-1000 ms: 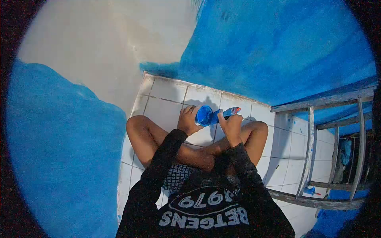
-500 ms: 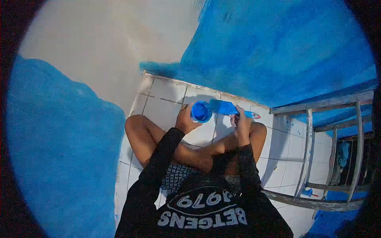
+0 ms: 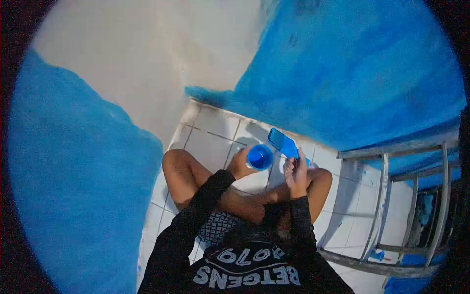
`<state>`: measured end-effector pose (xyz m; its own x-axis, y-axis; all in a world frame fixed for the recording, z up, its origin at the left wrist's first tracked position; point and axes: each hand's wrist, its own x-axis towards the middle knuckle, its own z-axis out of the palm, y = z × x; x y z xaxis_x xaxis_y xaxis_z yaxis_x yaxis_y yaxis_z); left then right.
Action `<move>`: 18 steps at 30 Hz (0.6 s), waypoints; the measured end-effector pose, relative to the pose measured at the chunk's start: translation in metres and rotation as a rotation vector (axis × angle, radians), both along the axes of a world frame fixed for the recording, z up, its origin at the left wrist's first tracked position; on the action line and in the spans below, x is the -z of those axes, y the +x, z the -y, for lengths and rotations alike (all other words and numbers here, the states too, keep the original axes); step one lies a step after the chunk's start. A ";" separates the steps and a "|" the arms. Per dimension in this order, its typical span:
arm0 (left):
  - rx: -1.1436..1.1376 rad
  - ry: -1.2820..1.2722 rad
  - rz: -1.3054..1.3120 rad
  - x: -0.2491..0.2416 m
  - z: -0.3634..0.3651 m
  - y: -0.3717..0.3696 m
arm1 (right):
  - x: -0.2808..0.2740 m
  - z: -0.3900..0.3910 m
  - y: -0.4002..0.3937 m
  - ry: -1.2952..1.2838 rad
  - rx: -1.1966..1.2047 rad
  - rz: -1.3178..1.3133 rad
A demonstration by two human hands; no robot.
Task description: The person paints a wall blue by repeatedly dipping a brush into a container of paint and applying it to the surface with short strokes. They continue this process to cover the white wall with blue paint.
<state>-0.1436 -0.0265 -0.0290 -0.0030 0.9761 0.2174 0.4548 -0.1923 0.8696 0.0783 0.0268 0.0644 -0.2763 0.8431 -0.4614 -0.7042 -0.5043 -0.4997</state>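
My left hand (image 3: 240, 164) is wrapped round the side of a small paint cup (image 3: 259, 157), whose inside is coated with blue paint. A wide paintbrush (image 3: 285, 144) is gripped by its handle in my right hand (image 3: 296, 172). Its bristles are loaded with blue and point up and left, a little above the cup's right side and apart from it. Part of the brush handle is hidden by my fingers. Both hands are over the white floor, just beyond my crossed legs (image 3: 196, 183).
Two walls meet at the far corner, one (image 3: 83, 176) blue on the left, another (image 3: 352, 73) blue on the right, with bare whitish wall (image 3: 137, 63) between. At the right a wooden ladder (image 3: 382, 206) stands over the white tiles (image 3: 215, 122). Blue-smeared things lie behind it.
The brush has come away from the cup's rim and tilted, its bristles now up and left. The cup's opening faces me more. The whole view has shifted slightly.
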 end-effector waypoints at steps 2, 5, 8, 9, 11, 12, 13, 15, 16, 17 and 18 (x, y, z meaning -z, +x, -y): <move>0.008 -0.025 -0.026 -0.012 0.000 0.007 | -0.014 0.003 -0.005 0.060 0.025 0.044; 0.020 -0.115 0.000 -0.023 -0.004 0.023 | -0.042 0.002 -0.014 0.088 0.094 0.098; -0.009 -0.106 -0.007 -0.011 -0.013 0.042 | -0.052 0.003 -0.010 0.098 0.153 0.027; -0.026 -0.081 -0.015 -0.007 -0.017 0.048 | -0.059 0.003 -0.012 0.107 0.154 0.022; -0.043 -0.094 -0.044 -0.012 -0.025 0.062 | -0.066 0.003 -0.010 0.172 0.203 0.011; -0.057 -0.069 -0.008 -0.009 -0.031 0.068 | -0.064 0.002 -0.002 0.178 0.128 -0.046; -0.071 -0.042 0.031 0.002 -0.038 0.076 | -0.062 0.002 0.000 0.190 0.134 -0.042; -0.100 -0.086 0.055 0.009 -0.049 0.094 | -0.061 0.000 0.004 0.209 0.213 -0.040; -0.123 -0.107 0.032 0.005 -0.053 0.101 | -0.062 0.000 0.005 0.200 0.230 -0.044; -0.147 -0.128 0.011 0.002 -0.055 0.107 | -0.063 0.001 0.006 0.208 0.232 -0.042; -0.179 -0.095 -0.029 0.002 -0.057 0.113 | -0.066 0.002 0.006 0.209 0.234 -0.033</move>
<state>-0.0302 0.0301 -0.0308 -0.1736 0.9766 0.1269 0.4995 -0.0237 0.8660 0.0841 0.0245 0.1302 -0.0751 0.9611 -0.2658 -0.8065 -0.2153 -0.5506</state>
